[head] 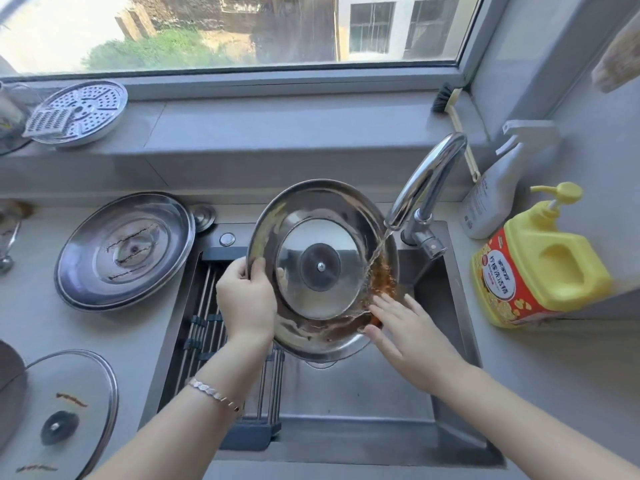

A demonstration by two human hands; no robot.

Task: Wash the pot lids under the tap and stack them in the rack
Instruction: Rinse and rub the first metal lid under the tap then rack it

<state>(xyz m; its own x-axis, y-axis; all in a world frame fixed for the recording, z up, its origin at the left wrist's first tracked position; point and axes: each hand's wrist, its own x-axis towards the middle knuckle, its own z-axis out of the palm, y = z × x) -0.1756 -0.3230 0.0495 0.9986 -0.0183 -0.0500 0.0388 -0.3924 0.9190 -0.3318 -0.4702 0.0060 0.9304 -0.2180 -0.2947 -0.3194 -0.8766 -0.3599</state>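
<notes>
- Head view: a person's left hand (247,292) holds a large steel pot lid (322,216) tilted over the sink (346,400), underside up. Its fingers (257,270) are clenched round the left rim.
- The right hand (412,330) lies flat against the lid's lower right edge. Its fingers (384,306) are straight and grasp nothing, pressing on brown residue (382,280) where the stream (375,258) from the tap (427,178) lands.
- Two more lids wait on the surface (149,327) to the left, a steel lid (124,251) and a glass lid (69,403), both streaked brown. The rack (204,306) spans the sink's left side, partly beneath the gripping hand.
- Likely hazard: only one hand truly grips, and it grips a wet rim. A firm rub from the flat hand could twist the lid loose and drop it onto the rack bars or into the basin, where its glass centre might crack.
- Second risk: water striking the tilted dish could fan off the low edge. That would carry greasy runoff onto the rack meant for clean lids, or over the sink's near edge.
- The yellow dish-soap bottle (540,271) stands right of the tap, apart from the forearm. A wide elbow swing might still catch it.
</notes>
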